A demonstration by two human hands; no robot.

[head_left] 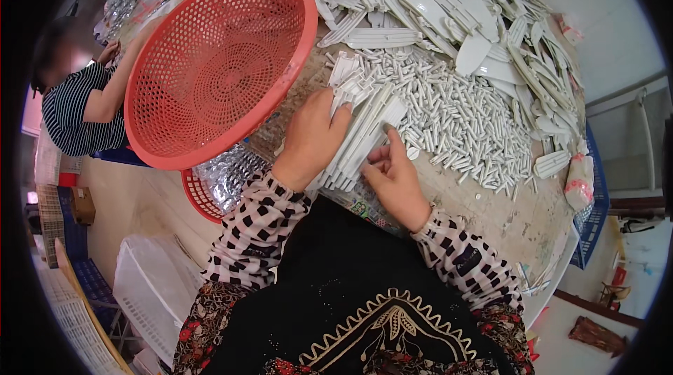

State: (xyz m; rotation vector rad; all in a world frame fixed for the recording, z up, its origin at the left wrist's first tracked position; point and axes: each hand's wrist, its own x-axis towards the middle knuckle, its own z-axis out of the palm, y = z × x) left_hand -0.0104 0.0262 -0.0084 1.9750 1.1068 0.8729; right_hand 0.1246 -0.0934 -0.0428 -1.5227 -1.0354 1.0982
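Observation:
Close to the table's near edge lies a bundle of long, ribbed white plastic strips (364, 138), between my two hands. My left hand (308, 135) is closed on the upper left of the bundle, fingers curled over it and their tips partly hidden. Against its right side my right hand (398, 182) is closed, index finger and thumb at the strips and the other fingers bent. Just beyond the hands spreads a heap of short white plastic pegs (463, 119). Large, flat, blade-like white plastic pieces (427, 14) are piled behind the pegs.
A big red perforated basket (305, 45) stands tilted at the left, beside my left hand. Below it, another red basket (200, 196) holds shiny silvery packets (228, 175). A person in a striped top (87, 108) works at the far left. A pinkish-white wrapped bundle (580, 182) sits at the table's right edge.

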